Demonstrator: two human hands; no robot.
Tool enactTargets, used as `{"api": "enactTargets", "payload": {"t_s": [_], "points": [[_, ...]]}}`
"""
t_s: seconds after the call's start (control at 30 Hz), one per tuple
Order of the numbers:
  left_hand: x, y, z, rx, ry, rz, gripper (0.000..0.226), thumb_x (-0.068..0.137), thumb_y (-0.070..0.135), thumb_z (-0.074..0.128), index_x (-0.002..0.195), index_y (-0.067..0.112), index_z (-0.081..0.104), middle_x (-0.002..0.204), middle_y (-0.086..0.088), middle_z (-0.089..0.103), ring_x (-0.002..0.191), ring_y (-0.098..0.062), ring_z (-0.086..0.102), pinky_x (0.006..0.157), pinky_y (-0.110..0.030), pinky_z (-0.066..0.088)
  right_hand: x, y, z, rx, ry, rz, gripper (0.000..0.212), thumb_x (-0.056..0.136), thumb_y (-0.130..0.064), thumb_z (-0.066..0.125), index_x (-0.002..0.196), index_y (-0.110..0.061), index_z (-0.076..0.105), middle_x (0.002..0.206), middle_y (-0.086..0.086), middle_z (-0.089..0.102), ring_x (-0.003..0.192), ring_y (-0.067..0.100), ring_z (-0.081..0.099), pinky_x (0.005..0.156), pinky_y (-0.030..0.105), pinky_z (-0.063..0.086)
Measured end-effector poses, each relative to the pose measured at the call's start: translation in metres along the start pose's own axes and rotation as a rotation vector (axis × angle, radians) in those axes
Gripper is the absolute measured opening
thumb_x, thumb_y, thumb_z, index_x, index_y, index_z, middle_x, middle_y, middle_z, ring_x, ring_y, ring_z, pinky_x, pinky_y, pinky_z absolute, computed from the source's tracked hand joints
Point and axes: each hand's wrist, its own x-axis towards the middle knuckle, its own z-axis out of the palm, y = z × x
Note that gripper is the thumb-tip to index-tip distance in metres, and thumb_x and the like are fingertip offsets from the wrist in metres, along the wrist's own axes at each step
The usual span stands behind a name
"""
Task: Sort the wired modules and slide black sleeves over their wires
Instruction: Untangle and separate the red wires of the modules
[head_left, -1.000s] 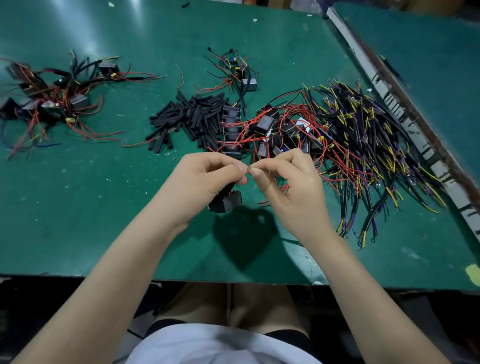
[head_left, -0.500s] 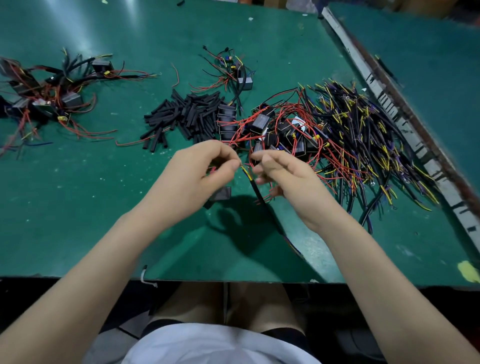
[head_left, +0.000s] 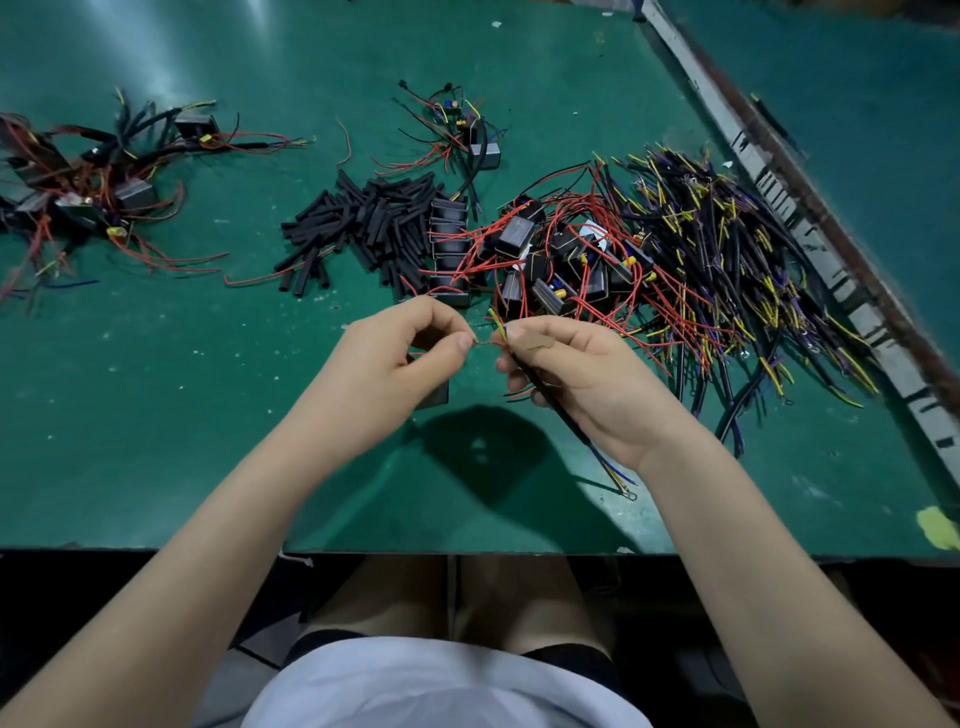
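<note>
Right hand (head_left: 582, 374) grips sleeved cable (head_left: 558, 410) pointing up-left; left hand (head_left: 400, 358) pinches wire tip (head_left: 482, 343).

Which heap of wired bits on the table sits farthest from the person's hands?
The heap at the far left edge: black modules tangled with red wires and black sleeves. The small bundle and the big pile both lie closer to the hands.
</note>
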Motion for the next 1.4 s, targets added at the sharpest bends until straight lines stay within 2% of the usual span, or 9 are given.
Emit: {"api": "enactTargets", "payload": {"t_s": [0.4, 0.5, 0.57, 0.67, 0.77, 0.93, 1.1, 1.23, 1.4], "points": [[0.005, -0.007, 0.011, -0.05, -0.018, -0.092, 0.012, 0.091, 0.022, 0.059, 0.079, 0.027, 0.061, 0.063, 0.017, 0.058, 0.05, 0.002, 0.047, 0.049, -0.009, 0.036, -0.007, 0.008, 0.009, -0.191, 0.246, -0.323, 0.016, 0.096, -0.012, 0.056, 0.089, -0.026, 0.061, 0.074, -0.015, 0.064, 0.066, 0.003, 0.059, 0.064, 0.015, 0.044], [0.004, -0.009, 0.012, -0.146, -0.049, -0.101, 0.006, 0.092, 0.035, 0.057, 0.088, 0.032, 0.06, 0.082, 0.012, 0.069, 0.075, -0.01, 0.063, 0.074, -0.021, 0.05, -0.004, 0.013, 0.009, -0.316, 0.325, -0.366, 0.018, 0.097, -0.016, 0.054, 0.087, -0.03, 0.058, 0.072, -0.008, 0.057, 0.065, 0.016, 0.053, 0.065, 0.034, 0.046], [0.001, -0.012, 0.01, -0.233, -0.118, -0.055, 0.015, 0.087, 0.042, 0.059, 0.099, 0.033, 0.054, 0.101, 0.005, 0.067, 0.096, -0.012, 0.063, 0.088, -0.025, 0.05, -0.002, 0.013, 0.008, -0.32, 0.386, -0.364, 0.018, 0.097, -0.016, 0.054, 0.085, -0.029, 0.057, 0.069, -0.012, 0.055, 0.064, 0.015, 0.053, 0.065, 0.035, 0.047], [-0.002, -0.02, 0.006, -0.064, -0.188, 0.11, 0.031, 0.082, 0.025, 0.07, 0.103, 0.035, 0.05, 0.109, 0.012, 0.059, 0.102, 0.002, 0.056, 0.089, -0.011, 0.042, 0.001, 0.014, 0.005, -0.276, 0.426, -0.334, 0.019, 0.097, -0.015, 0.053, 0.084, -0.027, 0.058, 0.067, -0.014, 0.055, 0.059, 0.009, 0.052, 0.063, 0.03, 0.048], [0.002, -0.028, 0.009, 0.123, -0.133, 0.178, 0.024, 0.08, 0.01, 0.073, 0.095, 0.026, 0.063, 0.102, 0.006, 0.06, 0.099, -0.008, 0.057, 0.093, -0.024, 0.044, 0.003, 0.017, 0.004, -0.234, 0.414, -0.291, 0.019, 0.097, -0.013, 0.053, 0.084, -0.027, 0.057, 0.069, -0.012, 0.054, 0.054, 0.007, 0.053, 0.052, 0.017, 0.04], [0.004, -0.031, 0.016, 0.222, -0.031, 0.168, 0.018, 0.082, 0.014, 0.071, 0.099, 0.019, 0.068, 0.097, 0.007, 0.06, 0.09, -0.011, 0.056, 0.088, -0.039, 0.047, 0.002, 0.021, 0.003, -0.389, 0.395, -0.394, 0.017, 0.097, -0.012, 0.052, 0.091, -0.027, 0.057, 0.079, -0.012, 0.056, 0.066, 0.016, 0.053, 0.064, 0.028, 0.045], [0.003, -0.024, 0.021, 0.466, -0.04, 0.229, 0.035, 0.084, 0.012, 0.062, 0.118, 0.024, 0.064, 0.102, -0.002, 0.061, 0.092, -0.025, 0.06, 0.076, -0.045, 0.049, 0.003, 0.028, 0.001, -0.607, 0.46, -0.584, 0.009, 0.096, -0.008, 0.054, 0.099, -0.012, 0.061, 0.092, -0.011, 0.052, 0.075, 0.006, 0.05, 0.07, 0.018, 0.04], [0.0, -0.018, 0.025, 0.633, -0.012, 0.244, 0.037, 0.078, 0.012, 0.049, 0.11, 0.016, 0.068, 0.098, -0.006, 0.063, 0.087, -0.031, 0.06, 0.071, -0.041, 0.045, 0.007, 0.033, 0.001, -0.679, 0.508, -0.608, 0.009, 0.094, -0.005, 0.055, 0.1, -0.005, 0.062, 0.091, -0.007, 0.051, 0.076, 0.002, 0.049, 0.07, 0.011, 0.037], [0.002, -0.021, 0.025, 0.537, 0.029, 0.238, 0.015, 0.086, 0.027, 0.067, 0.096, 0.015, 0.07, 0.103, -0.002, 0.061, 0.097, -0.025, 0.058, 0.08, -0.04, 0.045, 0.008, 0.035, 0.001, -0.738, 0.539, -0.639, 0.01, 0.092, -0.002, 0.057, 0.1, -0.002, 0.063, 0.093, 0.0, 0.055, 0.073, 0.004, 0.046, 0.071, 0.01, 0.037]]}}
